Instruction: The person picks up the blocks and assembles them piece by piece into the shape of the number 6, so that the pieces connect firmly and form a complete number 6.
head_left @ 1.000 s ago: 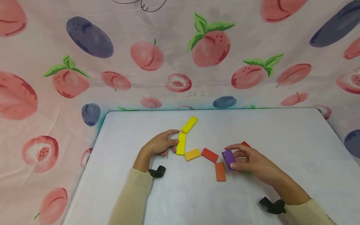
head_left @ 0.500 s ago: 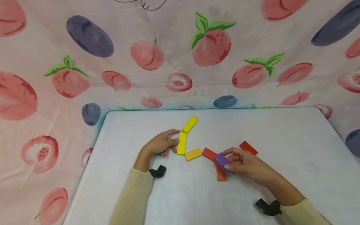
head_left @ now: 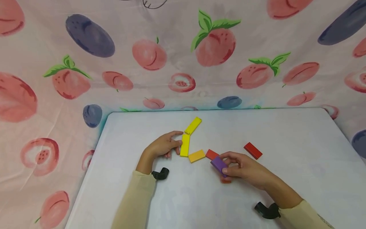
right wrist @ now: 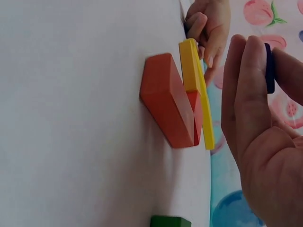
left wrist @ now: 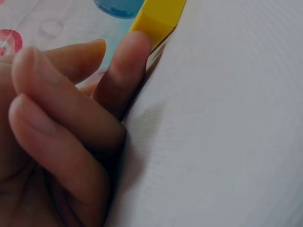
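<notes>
Pinches a purple flat rectangular block (head_left: 218, 165) between thumb and fingertips of the right hand (head_left: 247, 167), up off the white tabletop (head_left: 177, 200). Touches, with relaxed fingers of the left hand (head_left: 161, 145), the side of a bright yellow oblong block (head_left: 185, 145), without gripping. Seems to have laid, as a zigzag row, that one, a second yellow oblong block (head_left: 193, 125) beyond the left fingertips, then, toward the right fingers, an amber rectangular block (head_left: 196, 156), a red rectangular block (head_left: 211, 154) and, partly hidden beneath them, an orange-red rectangular block (right wrist: 165, 104). Leaves apparently unplaced the purple one, a loose red rectangular block (head_left: 253, 150) beyond the right knuckles and a partly visible green block (right wrist: 170, 221) below the right palm
</notes>
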The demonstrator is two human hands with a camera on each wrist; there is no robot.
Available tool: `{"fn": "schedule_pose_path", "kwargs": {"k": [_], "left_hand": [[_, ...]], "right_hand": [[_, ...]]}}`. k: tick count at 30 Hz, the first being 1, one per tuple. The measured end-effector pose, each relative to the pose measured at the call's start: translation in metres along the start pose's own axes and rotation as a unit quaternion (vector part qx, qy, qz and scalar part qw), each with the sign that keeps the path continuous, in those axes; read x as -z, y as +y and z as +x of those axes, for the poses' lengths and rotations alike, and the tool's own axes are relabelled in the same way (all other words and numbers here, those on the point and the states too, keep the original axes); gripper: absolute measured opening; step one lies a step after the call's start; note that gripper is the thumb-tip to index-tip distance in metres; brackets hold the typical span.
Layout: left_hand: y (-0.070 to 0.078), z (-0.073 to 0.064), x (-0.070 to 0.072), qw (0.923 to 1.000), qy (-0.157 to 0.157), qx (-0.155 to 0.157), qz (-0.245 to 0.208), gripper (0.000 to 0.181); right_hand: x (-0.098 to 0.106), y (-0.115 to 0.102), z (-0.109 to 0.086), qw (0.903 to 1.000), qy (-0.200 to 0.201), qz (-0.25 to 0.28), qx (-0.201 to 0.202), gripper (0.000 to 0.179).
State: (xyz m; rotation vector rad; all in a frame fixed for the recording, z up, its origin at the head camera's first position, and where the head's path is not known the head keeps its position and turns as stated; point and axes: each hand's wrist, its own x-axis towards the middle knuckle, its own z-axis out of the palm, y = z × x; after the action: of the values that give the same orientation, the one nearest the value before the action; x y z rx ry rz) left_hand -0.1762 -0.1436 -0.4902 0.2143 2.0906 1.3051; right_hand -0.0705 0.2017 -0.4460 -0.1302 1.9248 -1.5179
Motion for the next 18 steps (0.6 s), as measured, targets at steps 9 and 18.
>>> {"fn": "schedule_pose_path", "kwargs": {"k": [9, 18], "left_hand": [[0.0, 0.0, -0.001, 1.0, -0.007, 0.002, -0.004, 0.051], [0.002, 0.0, -0.001, 1.0, 0.002, 0.003, 0.005, 0.051]], "right_hand": [[-0.009, -0.001, 0.002, 0.9993, -0.029, 0.023, 0.007, 0.051], [-0.021, -0.003, 0.006, 0.9977, 0.009, -0.066, 0.014, 0.04]]}}
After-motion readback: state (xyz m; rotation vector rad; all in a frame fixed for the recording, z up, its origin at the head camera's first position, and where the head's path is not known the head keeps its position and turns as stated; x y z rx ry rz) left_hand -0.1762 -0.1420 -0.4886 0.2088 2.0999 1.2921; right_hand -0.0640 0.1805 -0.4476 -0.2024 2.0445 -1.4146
